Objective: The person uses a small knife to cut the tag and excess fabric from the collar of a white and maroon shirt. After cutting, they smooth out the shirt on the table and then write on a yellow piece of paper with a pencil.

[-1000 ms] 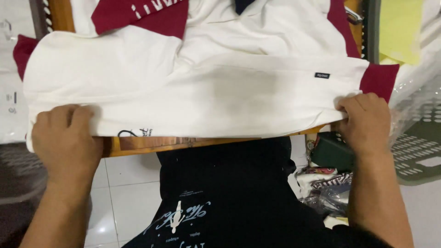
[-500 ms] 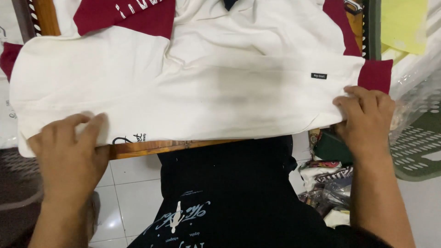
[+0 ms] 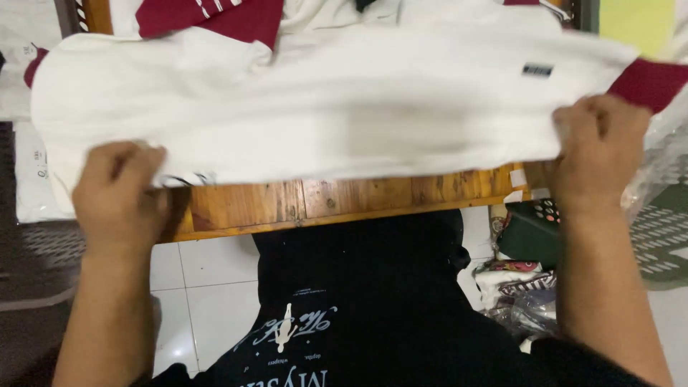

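Observation:
A white shirt (image 3: pixel 344 107) with dark red sleeve cuffs lies spread over a wooden table (image 3: pixel 344 201). My left hand (image 3: pixel 122 193) grips its near edge at the left, fingers curled around the fabric. My right hand (image 3: pixel 598 154) pinches the near edge at the right, just below a dark red cuff (image 3: pixel 648 82). The near edge is raised off the table between both hands. A small dark label (image 3: pixel 537 69) shows on the shirt near my right hand.
More white and dark red garments (image 3: pixel 215 18) lie at the table's far side. A pile of bags and cloth (image 3: pixel 523 279) sits on the white tiled floor at the right, beside a pale plastic basket (image 3: pixel 659 229). My black shirt fills the bottom centre.
Both hands have lifted the shirt's near edge and carried it away from me, uncovering a strip of the wooden table front.

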